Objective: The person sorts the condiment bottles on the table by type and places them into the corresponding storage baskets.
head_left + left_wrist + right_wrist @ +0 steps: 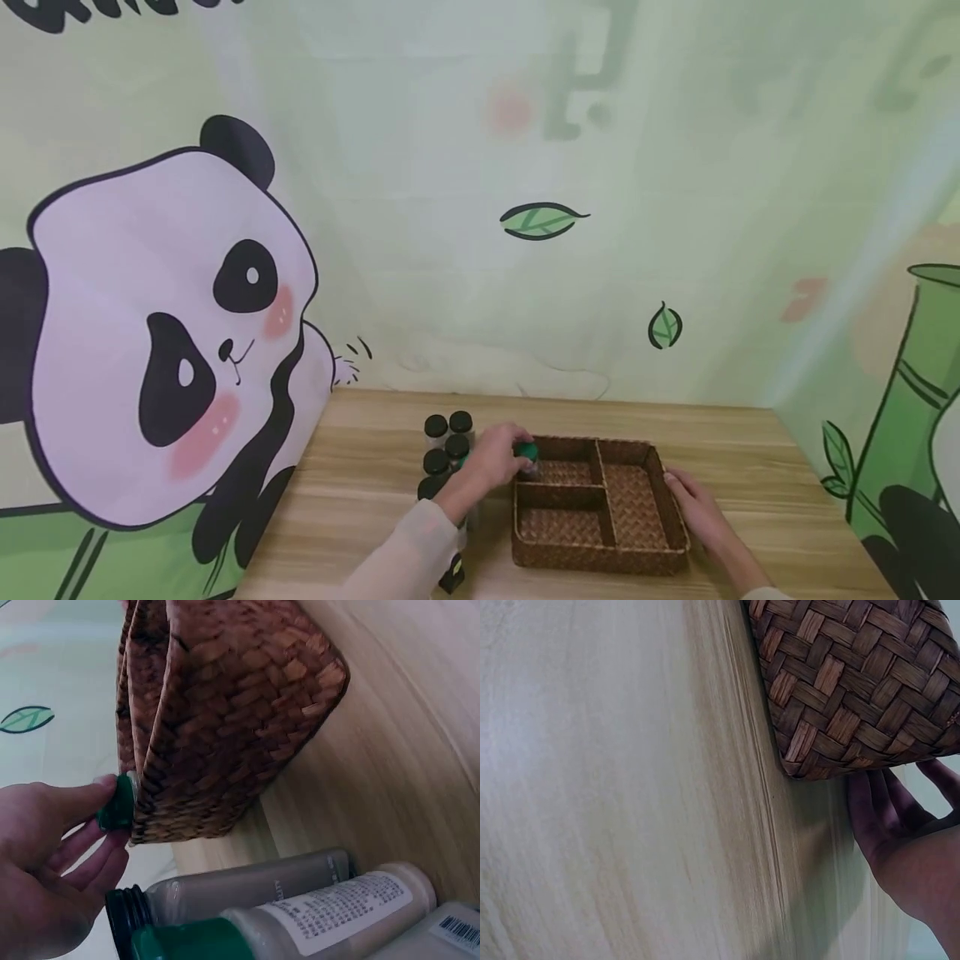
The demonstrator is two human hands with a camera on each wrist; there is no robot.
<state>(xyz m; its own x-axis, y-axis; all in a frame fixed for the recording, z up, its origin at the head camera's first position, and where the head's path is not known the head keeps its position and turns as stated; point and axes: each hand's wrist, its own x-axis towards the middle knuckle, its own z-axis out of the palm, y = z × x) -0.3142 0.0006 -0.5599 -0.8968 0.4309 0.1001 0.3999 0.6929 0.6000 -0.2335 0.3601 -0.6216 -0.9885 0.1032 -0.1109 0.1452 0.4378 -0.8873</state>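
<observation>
My left hand pinches a small clear bottle by its green cap between thumb and fingers. The bottle is at the back left compartment of a brown woven basket, with most of its body hidden behind the wall in the left wrist view. On the basket's right side, my right hand holds the wall, fingers along the outside and thumb near the rim. Close under the left hand stand more bottles, among them a black-capped one and a green-capped one with a printed label.
Several black-capped bottles stand in rows left of the basket, partly covered by the left forearm. A small black item shows near the front. The wooden table meets a panda-printed backdrop behind.
</observation>
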